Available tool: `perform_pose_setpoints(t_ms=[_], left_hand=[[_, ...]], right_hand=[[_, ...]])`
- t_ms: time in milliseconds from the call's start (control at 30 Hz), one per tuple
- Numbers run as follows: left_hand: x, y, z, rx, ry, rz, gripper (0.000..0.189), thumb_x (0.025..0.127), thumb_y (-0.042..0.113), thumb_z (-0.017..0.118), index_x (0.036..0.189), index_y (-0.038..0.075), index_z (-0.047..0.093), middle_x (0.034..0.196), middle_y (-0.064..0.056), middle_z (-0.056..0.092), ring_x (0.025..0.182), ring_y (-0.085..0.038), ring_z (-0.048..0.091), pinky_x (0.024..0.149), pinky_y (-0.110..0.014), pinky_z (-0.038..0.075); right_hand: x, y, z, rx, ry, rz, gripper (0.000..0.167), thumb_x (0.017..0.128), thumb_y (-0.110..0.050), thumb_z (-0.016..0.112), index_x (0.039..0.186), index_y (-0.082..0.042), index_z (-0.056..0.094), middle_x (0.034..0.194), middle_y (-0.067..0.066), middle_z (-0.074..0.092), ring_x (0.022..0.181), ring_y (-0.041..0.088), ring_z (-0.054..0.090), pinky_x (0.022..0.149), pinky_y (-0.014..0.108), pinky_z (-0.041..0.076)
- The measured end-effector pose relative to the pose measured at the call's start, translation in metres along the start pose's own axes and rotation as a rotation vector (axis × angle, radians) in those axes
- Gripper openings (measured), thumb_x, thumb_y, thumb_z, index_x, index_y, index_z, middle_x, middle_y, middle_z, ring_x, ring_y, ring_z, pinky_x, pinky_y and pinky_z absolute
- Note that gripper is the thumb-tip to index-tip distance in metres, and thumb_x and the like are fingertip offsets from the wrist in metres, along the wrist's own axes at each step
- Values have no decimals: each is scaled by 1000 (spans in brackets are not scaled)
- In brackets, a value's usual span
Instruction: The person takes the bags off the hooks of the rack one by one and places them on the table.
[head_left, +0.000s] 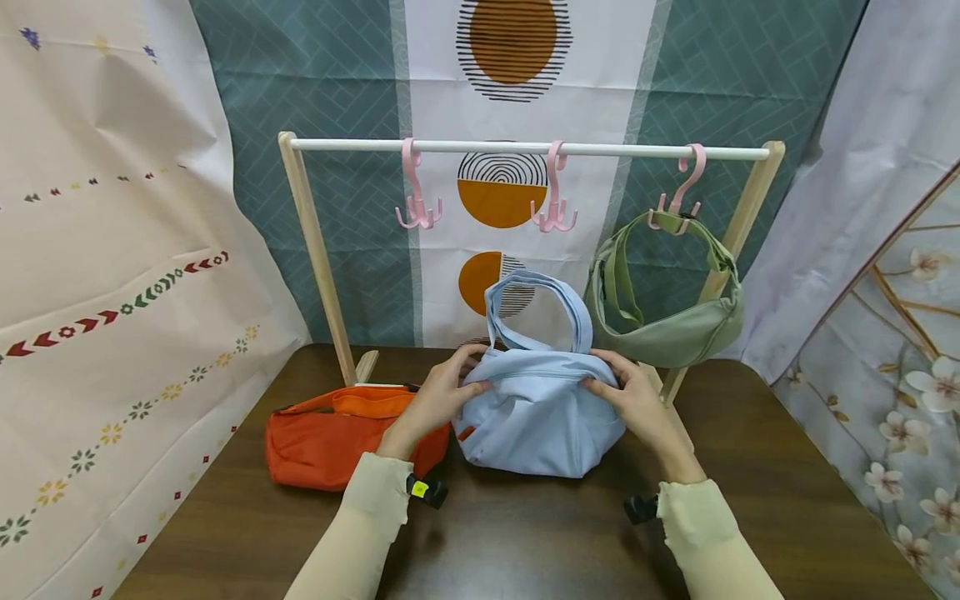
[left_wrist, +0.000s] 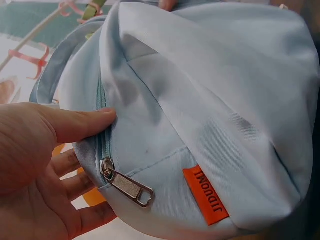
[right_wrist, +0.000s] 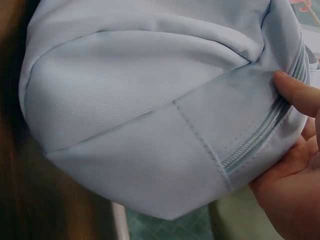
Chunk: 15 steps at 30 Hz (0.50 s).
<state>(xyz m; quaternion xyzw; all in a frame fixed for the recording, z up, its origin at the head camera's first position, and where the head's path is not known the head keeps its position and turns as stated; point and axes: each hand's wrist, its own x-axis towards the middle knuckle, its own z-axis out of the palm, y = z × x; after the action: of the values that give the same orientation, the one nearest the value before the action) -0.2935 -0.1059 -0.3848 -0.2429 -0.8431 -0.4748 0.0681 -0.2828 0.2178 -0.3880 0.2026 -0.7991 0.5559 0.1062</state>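
Note:
A light blue shoulder bag [head_left: 543, 417] is in the middle of the head view, its strap [head_left: 576, 308] standing up in a loop. My left hand [head_left: 442, 390] grips its upper left edge, thumb in front and fingers behind. My right hand [head_left: 633, 398] pinches the upper right edge the same way. In the left wrist view, the left thumb lies on the zipper near a metal zipper pull [left_wrist: 131, 187], above an orange tag [left_wrist: 206, 196]. The right wrist view shows the right thumb beside the zipper's other end [right_wrist: 255, 140].
An orange bag [head_left: 322, 442] lies on the brown table [head_left: 510, 542] at left. Behind stands a rack with a white rail [head_left: 480, 147] carrying pink hooks, including the left hook [head_left: 416, 192] and middle hook [head_left: 554, 196]. A green bag [head_left: 675, 333] hangs from the right hook [head_left: 688, 179].

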Motion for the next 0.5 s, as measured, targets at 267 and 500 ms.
perform_pose_setpoints(t_ms=[267,500], left_hand=[[0,-7,3,32,-45,-26,54,99,12,72,149,15,50,123,-12,68,110,-29,67,95,-49,55],[-1,-9,0,77,-146,-120,70,94,10,77,155,12,43,141,-14,59,121,-34,60,103,-54,51]], right_hand=[[0,12,4,10,17,-12,47,96,-4,74,140,4,59,123,12,69,106,2,61,90,14,47],[2,17,9,6,64,-30,46,95,0,72,139,6,59,128,25,66,108,0,59,92,13,44]])
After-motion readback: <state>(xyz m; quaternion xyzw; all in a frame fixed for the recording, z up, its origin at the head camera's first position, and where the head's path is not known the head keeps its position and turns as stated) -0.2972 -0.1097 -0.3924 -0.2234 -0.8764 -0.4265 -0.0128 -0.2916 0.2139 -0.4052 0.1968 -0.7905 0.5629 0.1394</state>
